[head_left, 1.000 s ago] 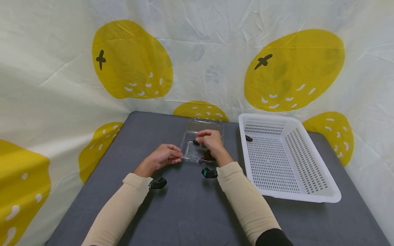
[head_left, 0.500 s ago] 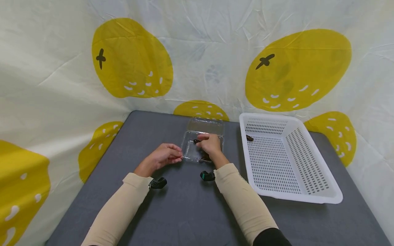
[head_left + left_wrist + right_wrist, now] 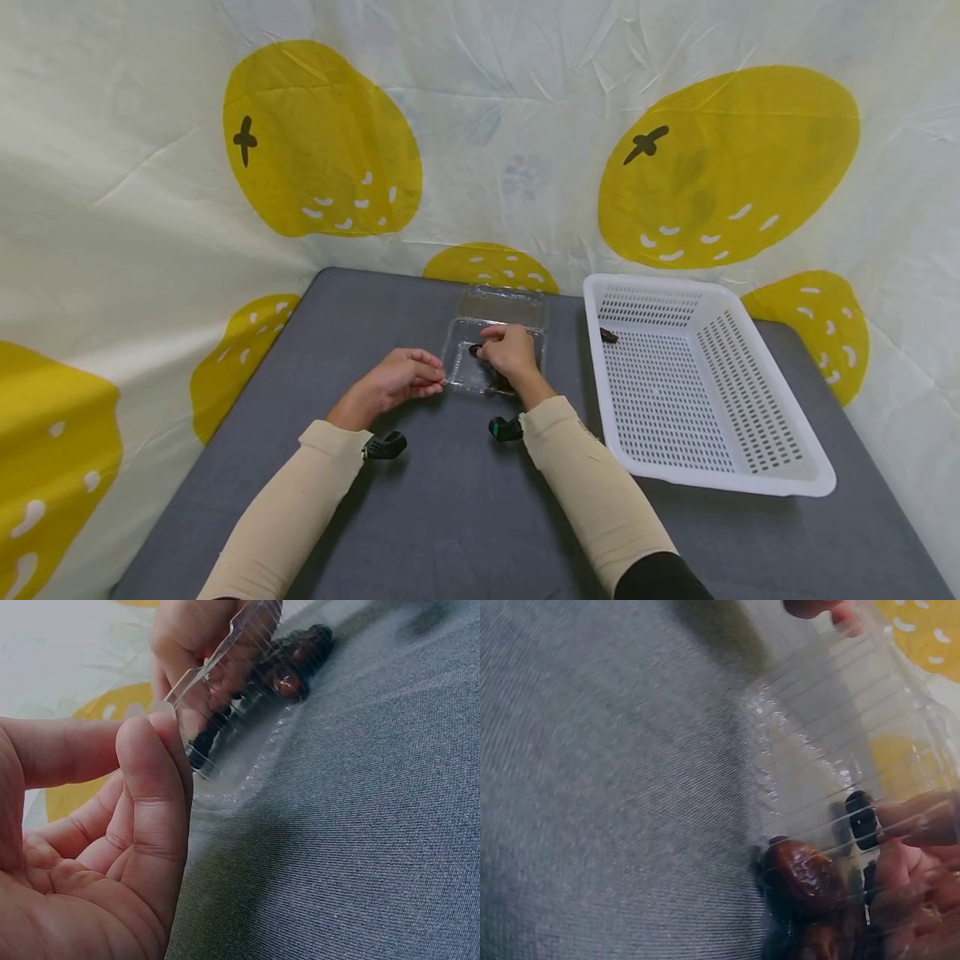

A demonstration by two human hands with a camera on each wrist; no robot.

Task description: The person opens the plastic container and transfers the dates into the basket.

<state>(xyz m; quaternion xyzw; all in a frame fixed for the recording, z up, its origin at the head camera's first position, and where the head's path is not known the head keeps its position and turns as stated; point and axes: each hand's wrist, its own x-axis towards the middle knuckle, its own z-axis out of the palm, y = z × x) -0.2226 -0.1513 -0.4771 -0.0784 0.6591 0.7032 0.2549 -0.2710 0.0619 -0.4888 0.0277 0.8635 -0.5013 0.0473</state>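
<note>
A clear plastic clamshell box (image 3: 459, 379) lies with its lid folded back on the table. My left hand (image 3: 401, 381) pinches its near left corner between thumb and forefinger; the left wrist view shows this grip close up. Inside the box, my right hand (image 3: 512, 354) holds a dark date (image 3: 862, 819) at its fingertips, low over the box floor. Glossy brown dates (image 3: 804, 874) lie in the near right part of the box, seen through its wall in the right wrist view. From the head, the right hand mostly hides them.
A white perforated plastic basket (image 3: 712, 479) stands to the right of the box, with one date (image 3: 608, 336) near its left wall. The grey cloth-covered table (image 3: 450, 517) meets a white curtain printed with yellow fruit behind and at the left.
My right hand has come slightly lower and nearer inside the box, with the dark date at its fingertips. It now covers more of the brown dates. The left hand keeps its place.
</note>
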